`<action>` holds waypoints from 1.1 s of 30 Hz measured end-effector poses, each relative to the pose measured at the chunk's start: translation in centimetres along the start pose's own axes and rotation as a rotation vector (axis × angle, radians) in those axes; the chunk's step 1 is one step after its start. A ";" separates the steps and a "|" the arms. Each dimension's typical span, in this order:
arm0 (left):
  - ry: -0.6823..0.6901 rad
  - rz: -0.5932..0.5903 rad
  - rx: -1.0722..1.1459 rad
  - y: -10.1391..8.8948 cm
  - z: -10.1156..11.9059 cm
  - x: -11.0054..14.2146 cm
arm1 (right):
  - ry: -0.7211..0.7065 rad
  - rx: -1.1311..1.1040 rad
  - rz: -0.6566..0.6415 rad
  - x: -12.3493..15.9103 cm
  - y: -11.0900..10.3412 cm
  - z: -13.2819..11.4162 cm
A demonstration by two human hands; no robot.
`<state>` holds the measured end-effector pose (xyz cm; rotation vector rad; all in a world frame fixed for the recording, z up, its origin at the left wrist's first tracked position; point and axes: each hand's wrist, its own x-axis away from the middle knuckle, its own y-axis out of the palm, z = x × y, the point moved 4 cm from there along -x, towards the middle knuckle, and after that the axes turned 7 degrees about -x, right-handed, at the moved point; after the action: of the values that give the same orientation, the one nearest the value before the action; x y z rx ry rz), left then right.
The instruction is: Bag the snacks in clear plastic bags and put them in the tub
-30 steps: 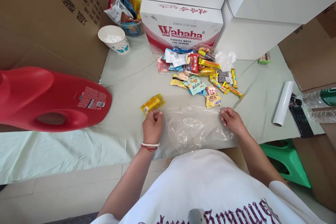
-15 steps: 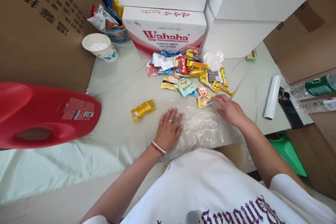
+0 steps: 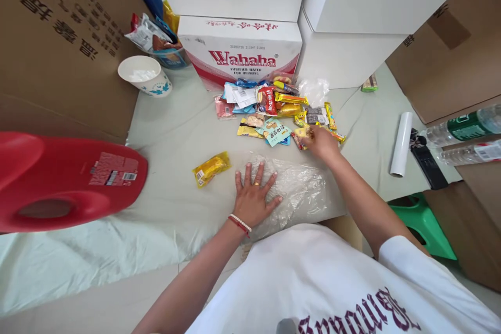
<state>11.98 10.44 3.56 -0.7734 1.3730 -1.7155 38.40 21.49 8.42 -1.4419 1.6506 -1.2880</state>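
My left hand (image 3: 254, 195) lies flat with its fingers spread, pressing on a clear plastic bag (image 3: 301, 188) near the table's front edge. At the near side of a snack pile, my right hand (image 3: 324, 142) has its fingers closed on a small yellow snack packet (image 3: 303, 133); its fingertips are partly hidden. Left of the bag rests a yellow-wrapped snack (image 3: 212, 168). The pile behind includes a red snack packet (image 3: 266, 100), a light-green packet (image 3: 276, 131) and several yellow bars.
A Wahaba-style white and red carton printed Wahaha (image 3: 242, 57) stands behind the pile. To the left are a paper cup (image 3: 156, 83), a tub of snacks (image 3: 172, 57) and a large red jug (image 3: 78, 177). At right lie a white roll (image 3: 402, 143) and plastic bottles (image 3: 465, 128).
Both hands have let go of the bag's edge. The left moved onto the bag and flattened out; the right reached forward to the yellow packet, which has shifted away from the bag.
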 end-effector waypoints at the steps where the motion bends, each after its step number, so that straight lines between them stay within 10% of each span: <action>1: -0.007 0.005 -0.004 0.1 0.1 -0.1 | -0.011 0.045 -0.015 -0.3 0.5 -0.7; 8: -0.041 0.014 -0.017 0.3 0.9 -0.4 | -0.096 0.125 -0.008 0.0 1.2 -1.0; 12: -0.055 -0.019 -0.019 0.4 0.8 -0.4 | -0.063 -0.281 -0.004 2.2 -1.8 0.5; 19: -0.052 -0.008 -0.042 0.4 0.4 0.1 | -0.305 -0.940 -1.067 10.3 1.6 -4.5; 21: -0.041 0.000 -0.045 0.4 0.2 0.4 | -0.170 -1.069 -0.931 8.4 2.9 -3.9; 27: -0.022 0.040 -0.009 -0.1 -0.2 1.1 | 0.211 -1.276 0.224 0.8 0.6 2.0; 29: -0.008 0.102 0.012 -0.6 -0.3 1.3 | 0.097 -1.194 0.285 1.8 -0.5 1.8; 33: 0.016 0.256 0.039 -1.8 -0.9 2.4 | -0.567 -0.675 -0.117 6.9 -0.3 -2.8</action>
<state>9.60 8.97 5.09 -0.5377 1.3802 -1.5457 34.35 15.67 10.79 -2.0709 1.6663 -0.2819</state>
